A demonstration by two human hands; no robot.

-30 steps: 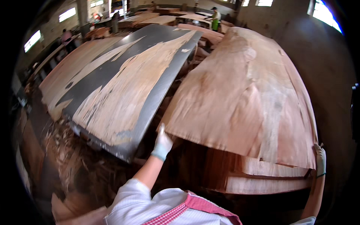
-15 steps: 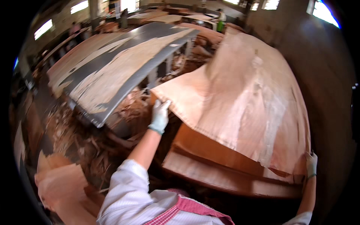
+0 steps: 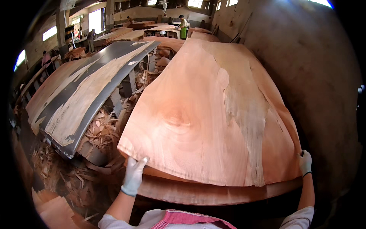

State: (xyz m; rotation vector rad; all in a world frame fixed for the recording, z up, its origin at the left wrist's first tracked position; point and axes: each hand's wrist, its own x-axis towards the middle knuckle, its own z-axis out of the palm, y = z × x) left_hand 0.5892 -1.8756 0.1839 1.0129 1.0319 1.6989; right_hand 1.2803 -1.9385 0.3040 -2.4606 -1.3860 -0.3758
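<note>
A wide sheet of reddish wood veneer (image 3: 171,107) with a swirling grain and a paler, cracked strip lies spread before me. My left hand (image 3: 133,175), in a white glove, is closed on its near left edge, thumb on top and fingers underneath. At the near right corner my right hand (image 3: 305,163), gloved too, pinches the sheet's edge. The near edge is slightly raised above a stack of veneer (image 3: 213,194), whose front rim shows below it. Most of the stack is hidden under the sheet.
A dark-topped table (image 3: 118,49) with pale veneer pieces stands to the left. Torn veneer scraps (image 3: 101,128) heap between the tables and on the floor. A bare wall (image 3: 293,65) runs along the right. Farther back, a person in a green apron (image 3: 183,32) stands by another table.
The sheet's raised, folded left part has come down and spread flatter over the stack. My left hand has moved nearer and lower with its edge; the right hand still grips its corner.
</note>
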